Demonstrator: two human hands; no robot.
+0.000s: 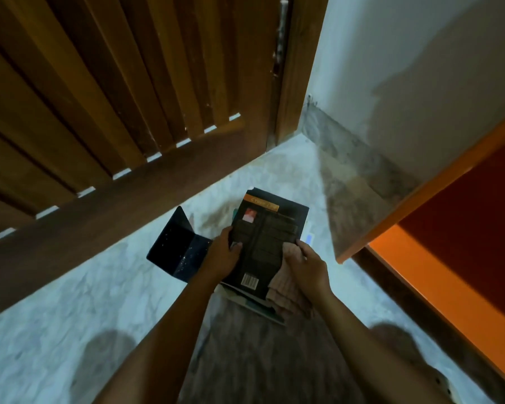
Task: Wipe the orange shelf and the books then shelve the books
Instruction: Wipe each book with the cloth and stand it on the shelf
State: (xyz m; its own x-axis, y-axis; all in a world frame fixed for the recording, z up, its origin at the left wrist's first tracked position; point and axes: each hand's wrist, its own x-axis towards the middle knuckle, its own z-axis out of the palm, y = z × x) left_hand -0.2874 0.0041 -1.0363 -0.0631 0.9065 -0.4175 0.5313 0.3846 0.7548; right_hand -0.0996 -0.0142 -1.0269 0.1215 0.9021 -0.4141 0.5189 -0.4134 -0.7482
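You have the dark book [270, 237] lifted just above the floor [70, 301], back cover up, barcode toward you. Your left hand [226, 252] grips its left edge, thumb on the cover and fingers curled underneath. Your right hand [303, 265] is closed on a pinkish cloth [286, 293], pressing it against the book's near right edge; the rest of the cloth hangs down toward you.

The book looks like a paperback: light, a little bendy, with a smooth cover that may slide under a loose grip. Keep hold near the spine or along a long edge so it doesn't sag or fan open while you wipe. The cloth is soft and limp, so bunch it in your palm or the loose end will drag.

Directly under the book lies a small stack of books [254, 306], at least one with a teal cover, so mind you don't knock them askew. To the left, an open dark folder [177, 246] rests on the floor, close beside your left wrist. The orange shelf [438, 284] stands open on the right, near your right arm, and nothing blocks the way to it. The wooden door [129, 112] fills the far left.
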